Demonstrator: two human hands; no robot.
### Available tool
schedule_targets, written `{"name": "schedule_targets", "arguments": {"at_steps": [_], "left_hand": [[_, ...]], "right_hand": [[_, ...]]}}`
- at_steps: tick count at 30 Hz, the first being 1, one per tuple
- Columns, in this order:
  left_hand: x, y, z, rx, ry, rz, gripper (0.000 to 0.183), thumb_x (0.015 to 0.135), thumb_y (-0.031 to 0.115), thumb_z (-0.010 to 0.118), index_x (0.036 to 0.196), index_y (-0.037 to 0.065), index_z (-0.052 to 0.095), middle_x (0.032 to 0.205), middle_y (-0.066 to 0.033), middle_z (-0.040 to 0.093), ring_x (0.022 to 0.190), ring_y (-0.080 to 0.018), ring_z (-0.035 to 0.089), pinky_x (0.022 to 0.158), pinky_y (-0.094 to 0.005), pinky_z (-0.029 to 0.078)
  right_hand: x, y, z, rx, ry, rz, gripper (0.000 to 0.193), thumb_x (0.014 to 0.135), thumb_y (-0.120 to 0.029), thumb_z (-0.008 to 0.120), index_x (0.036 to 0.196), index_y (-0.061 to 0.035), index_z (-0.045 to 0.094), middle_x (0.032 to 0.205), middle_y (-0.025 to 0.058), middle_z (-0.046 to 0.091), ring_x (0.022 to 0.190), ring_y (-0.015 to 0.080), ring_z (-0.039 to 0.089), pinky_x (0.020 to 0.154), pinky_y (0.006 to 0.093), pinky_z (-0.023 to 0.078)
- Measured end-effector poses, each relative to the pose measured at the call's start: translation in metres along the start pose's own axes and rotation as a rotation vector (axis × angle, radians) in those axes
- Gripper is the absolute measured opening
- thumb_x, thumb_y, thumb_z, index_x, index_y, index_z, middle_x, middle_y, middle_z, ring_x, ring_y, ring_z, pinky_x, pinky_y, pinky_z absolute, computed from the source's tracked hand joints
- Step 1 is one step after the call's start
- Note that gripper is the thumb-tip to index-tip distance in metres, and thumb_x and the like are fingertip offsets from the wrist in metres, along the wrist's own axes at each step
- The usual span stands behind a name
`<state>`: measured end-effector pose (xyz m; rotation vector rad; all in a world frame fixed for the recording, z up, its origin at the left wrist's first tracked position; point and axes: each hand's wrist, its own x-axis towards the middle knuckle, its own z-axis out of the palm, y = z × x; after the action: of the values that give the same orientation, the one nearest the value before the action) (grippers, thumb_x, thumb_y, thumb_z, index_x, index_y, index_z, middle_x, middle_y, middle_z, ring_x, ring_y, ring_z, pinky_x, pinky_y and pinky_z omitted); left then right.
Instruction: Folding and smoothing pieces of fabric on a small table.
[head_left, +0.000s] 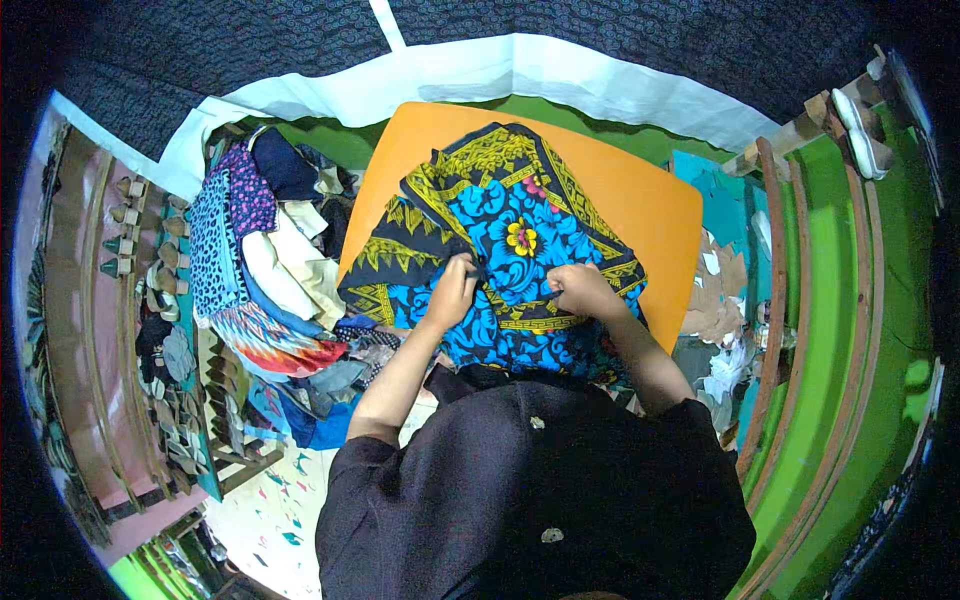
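Observation:
A patterned cloth [520, 262] in blue, black and yellow, with a yellow flower on it, lies spread over an orange tabletop [590, 150]. My left hand [455, 290] is closed on the cloth near its middle, with a dark fold at the fingertips. To the right, my right hand [588, 292] forms a fist low over the cloth. A small dark tip shows at its thumb side; I cannot tell whether it is a tool or a bit of cloth. The cloth's near edge hangs toward my lap, partly hidden by my body.
Left of the table is a heap of mixed fabrics [225, 265]. Shoe forms [120, 215] line a rack at the far left. Brown and white scraps [720, 300] lie right of the table. Wooden rails [765, 300] run along the green wall, with a white shoe [860, 135] above.

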<state>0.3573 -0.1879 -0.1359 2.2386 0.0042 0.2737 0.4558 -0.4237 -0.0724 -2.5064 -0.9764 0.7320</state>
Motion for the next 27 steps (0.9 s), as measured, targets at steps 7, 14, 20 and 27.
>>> {"name": "schedule_targets", "arguments": {"at_steps": [7,14,20,27], "left_hand": [[-0.026,-0.040,0.000,0.396,-0.160,0.050,0.016,0.077,0.007,0.051,0.089,0.000,0.043,0.086,-0.0194,0.048,0.077,-0.0371,0.051,0.068,-0.0439,0.043],[-0.052,-0.034,-0.075,0.593,-0.158,-0.007,0.010,0.075,0.003,0.044,0.084,0.002,0.042,0.083,-0.0181,0.047,0.073,-0.0363,0.055,0.060,-0.0437,0.046],[-0.082,-0.022,-0.147,0.490,0.083,0.048,0.019,0.073,0.000,0.052,0.091,0.001,0.046,0.086,-0.0193,0.050,0.080,-0.0388,0.052,0.066,-0.0442,0.043],[-0.071,-0.029,-0.209,-0.092,0.566,-0.160,0.014,0.082,0.000,0.041,0.093,-0.003,0.048,0.089,-0.0113,0.052,0.087,-0.0191,0.048,0.082,-0.0291,0.037]], "right_hand": [[-0.033,-0.016,-0.018,0.253,-0.227,-0.075,0.026,0.073,-0.032,0.065,0.077,-0.0068,0.060,0.078,0.0130,0.061,0.082,0.0289,0.059,0.070,0.0382,0.045],[-0.083,0.031,-0.058,0.447,-0.125,-0.142,0.027,0.085,-0.025,0.053,0.080,0.0010,0.056,0.059,0.0089,0.050,0.057,0.0123,0.046,0.055,0.0304,0.040],[-0.163,0.045,-0.085,0.518,0.160,0.104,0.023,0.083,-0.019,0.056,0.091,0.0030,0.060,0.080,0.0077,0.063,0.077,0.0137,0.057,0.069,0.0277,0.044],[-0.150,-0.021,-0.034,0.449,0.410,0.089,0.021,0.081,-0.014,0.057,0.094,0.0026,0.059,0.088,0.0105,0.063,0.080,0.0210,0.059,0.072,0.0305,0.045]]}}
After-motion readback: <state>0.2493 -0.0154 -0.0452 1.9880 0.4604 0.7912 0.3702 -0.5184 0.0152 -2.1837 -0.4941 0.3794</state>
